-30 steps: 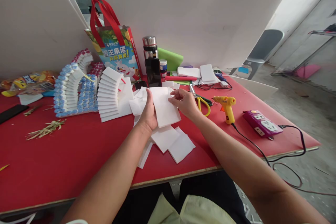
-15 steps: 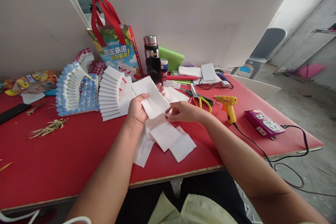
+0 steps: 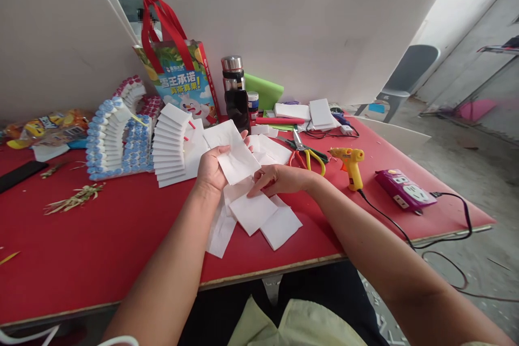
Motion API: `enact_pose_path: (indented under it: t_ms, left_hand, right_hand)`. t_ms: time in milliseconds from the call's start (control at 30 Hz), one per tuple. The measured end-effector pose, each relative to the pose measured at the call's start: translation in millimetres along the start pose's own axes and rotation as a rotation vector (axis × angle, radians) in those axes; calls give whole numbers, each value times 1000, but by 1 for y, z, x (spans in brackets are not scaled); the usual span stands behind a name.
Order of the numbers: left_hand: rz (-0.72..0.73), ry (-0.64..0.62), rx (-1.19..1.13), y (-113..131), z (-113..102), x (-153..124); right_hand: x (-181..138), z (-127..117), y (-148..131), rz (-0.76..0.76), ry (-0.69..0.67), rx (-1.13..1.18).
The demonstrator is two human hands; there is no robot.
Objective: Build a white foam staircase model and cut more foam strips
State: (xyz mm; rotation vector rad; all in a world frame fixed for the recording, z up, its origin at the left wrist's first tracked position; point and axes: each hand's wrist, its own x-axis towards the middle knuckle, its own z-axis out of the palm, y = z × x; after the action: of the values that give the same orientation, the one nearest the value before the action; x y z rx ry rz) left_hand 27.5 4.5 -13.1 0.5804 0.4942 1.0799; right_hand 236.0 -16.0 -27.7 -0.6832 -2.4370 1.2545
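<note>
My left hand [image 3: 213,166] grips a white paper square [image 3: 239,154], thumb on top and fingers beneath, above the table. To its right, my right hand [image 3: 279,179] reaches over loose paper sheets; its index finger is stretched down to the upper edge of a white sheet [image 3: 253,212]. The other fingers are partly curled, and nothing shows between them. Another white sheet [image 3: 281,227] overlaps on the right, and a thin sheet [image 3: 221,235] lies lower left near the table edge.
Pliers with red and yellow handles [image 3: 306,154], a yellow glue gun [image 3: 351,165] and a purple power strip [image 3: 405,192] lie to the right. Folded-paper stacks [image 3: 169,146], a blue-and-white paper model [image 3: 121,140], a gift bag [image 3: 182,84] and a flask [image 3: 233,84] stand behind on the red table [image 3: 101,259].
My right hand has moved down and slightly left, from beside the held square's edge to the loose sheets, its index finger now extended. My left hand keeps its grip nearly in place.
</note>
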Motion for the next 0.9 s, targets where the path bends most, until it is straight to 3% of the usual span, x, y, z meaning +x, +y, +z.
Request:
enact_pose_path:
  t_ms: [100,333,500,600,733,900]
  left_hand:
    - [-5,-16,-9,1,-1,-1]
    - [-120,12,25,-4,-3,3]
    - [-68,141,114,-16,0,7]
    - [-165,135,106,-20,5,4]
    - [-201,42,57,-27,11,4]
    - [-199,-112,5,-35,9,10]
  right_hand:
    - [1,0,4,-68,60,95]
    - [-16,-17,-10,-36,403,349]
    - [-18,-20,-9,-5,588,478]
    - [-14,-20,-5,40,741,567]
    - [-10,-20,-3,97,783,664]
    - [-6,-16,-1,134,732,676]
